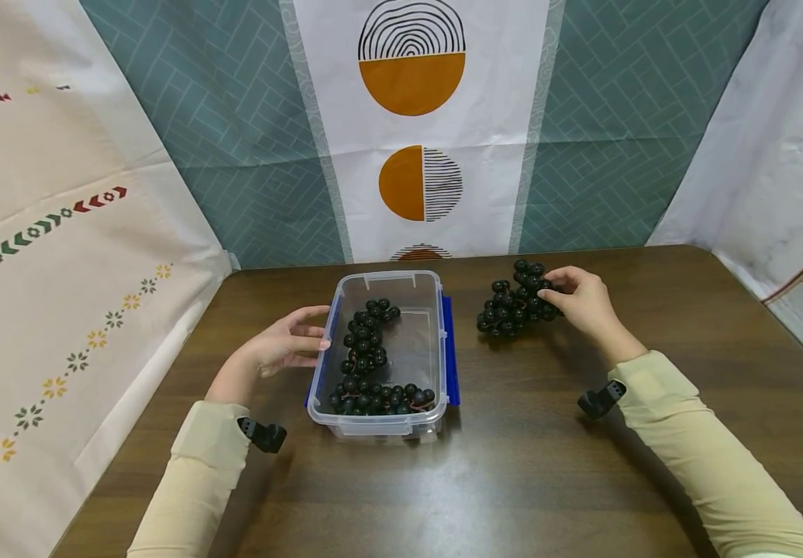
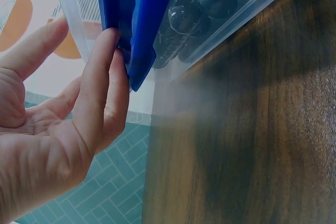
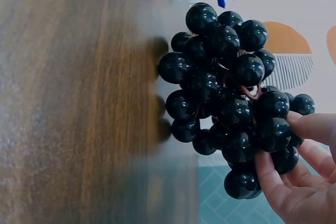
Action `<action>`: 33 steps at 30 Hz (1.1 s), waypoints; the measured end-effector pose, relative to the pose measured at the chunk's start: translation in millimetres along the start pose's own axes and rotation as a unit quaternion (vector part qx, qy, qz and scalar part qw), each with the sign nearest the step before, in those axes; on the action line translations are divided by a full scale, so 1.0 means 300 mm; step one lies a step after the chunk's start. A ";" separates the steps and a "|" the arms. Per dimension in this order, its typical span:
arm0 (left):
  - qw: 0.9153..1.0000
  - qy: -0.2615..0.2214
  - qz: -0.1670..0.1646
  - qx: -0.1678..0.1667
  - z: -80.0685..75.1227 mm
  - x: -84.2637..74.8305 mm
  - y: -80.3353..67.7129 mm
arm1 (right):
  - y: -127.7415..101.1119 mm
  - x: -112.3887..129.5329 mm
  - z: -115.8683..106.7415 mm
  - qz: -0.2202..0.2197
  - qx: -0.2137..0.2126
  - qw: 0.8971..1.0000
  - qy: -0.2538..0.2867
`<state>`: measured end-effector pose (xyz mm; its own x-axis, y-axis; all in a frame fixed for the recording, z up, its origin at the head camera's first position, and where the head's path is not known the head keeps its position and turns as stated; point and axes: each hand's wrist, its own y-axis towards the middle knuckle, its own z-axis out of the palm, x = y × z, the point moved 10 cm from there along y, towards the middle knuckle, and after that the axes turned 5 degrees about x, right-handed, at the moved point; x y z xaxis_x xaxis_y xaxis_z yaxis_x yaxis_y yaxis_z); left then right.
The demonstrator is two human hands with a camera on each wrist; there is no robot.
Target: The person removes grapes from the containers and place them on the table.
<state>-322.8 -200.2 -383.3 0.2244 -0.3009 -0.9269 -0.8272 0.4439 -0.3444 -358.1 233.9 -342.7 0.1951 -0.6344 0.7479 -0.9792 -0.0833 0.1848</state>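
Observation:
A bunch of black grapes (image 1: 513,306) is pinched at its right end between the thumb and fingers of my right hand (image 1: 583,306). In the right wrist view, the bunch (image 3: 226,87) hangs close over the table, its lower grapes mirrored in the wood. My left hand (image 1: 286,341) touches the left wall of a clear plastic container (image 1: 408,283), fingers extended. Seen from the left wrist, the fingertips (image 2: 107,40) lie against a blue side latch (image 2: 144,24). More dark grapes (image 1: 363,341) lie inside, one bunch along the left wall and another across the near end.
The container stands without a lid on a brown wooden table (image 1: 499,480). Its right blue latch (image 1: 450,349) hangs down on the side facing the held grapes. A patterned teal and white cloth (image 1: 583,155) hangs behind the table's far edge, with pale cloths on both sides.

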 end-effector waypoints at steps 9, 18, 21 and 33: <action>1.000 -0.002 0.002 -0.003 -0.004 0.003 -0.001 | 0.006 -0.010 0.002 0.016 -0.003 1.000 -0.004; 1.000 -0.002 0.005 -0.001 -0.003 0.004 -0.001 | 0.004 -0.030 0.003 0.037 -0.010 0.999 -0.011; 1.000 -0.002 0.006 -0.004 -0.002 0.001 -0.002 | 0.002 -0.039 0.000 0.041 -0.014 0.999 -0.013; 1.000 -0.006 0.004 -0.004 -0.005 0.009 0.000 | -0.030 -0.038 -0.018 0.039 -0.018 0.998 -0.036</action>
<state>-323.0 -202.1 -385.7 0.2241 -0.2877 -0.9311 -0.8333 0.4389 -0.3362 -351.3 246.0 -349.3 0.1128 -0.6915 0.7135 -0.9885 -0.0051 0.1513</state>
